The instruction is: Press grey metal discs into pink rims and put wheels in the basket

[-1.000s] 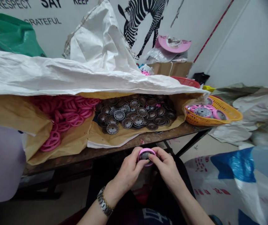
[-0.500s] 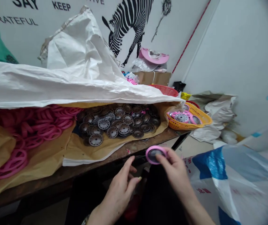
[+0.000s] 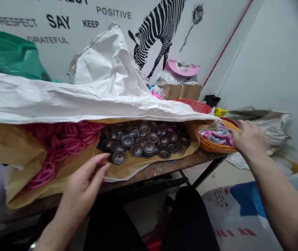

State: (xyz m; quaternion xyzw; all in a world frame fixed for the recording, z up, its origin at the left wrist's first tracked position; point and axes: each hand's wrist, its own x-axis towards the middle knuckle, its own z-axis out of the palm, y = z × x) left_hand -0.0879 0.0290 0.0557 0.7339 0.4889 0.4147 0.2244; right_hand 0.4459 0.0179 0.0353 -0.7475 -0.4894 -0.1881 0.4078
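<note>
My left hand hovers at the front edge of the brown paper sack. Its thumb and fingers are apart and hold nothing, close to the grey wheel discs, which lie heaped in the sack's mouth. Left of them is a pile of pink plastic rings. My right hand reaches over the yellow basket, which contains several pink-rimmed wheels with grey centres. The fingertips of this hand are partly hidden at the basket, so whether it holds a wheel is unclear.
The sack's white flap hangs over the heaps. Behind stand a cardboard box and a red basket. A white and blue plastic bag is on the floor at right, beyond the dark table leg.
My right hand has moved from in front of me, where it held a pink-rimmed wheel, to the yellow basket. My left hand has moved left towards the grey discs. The view has shifted.
</note>
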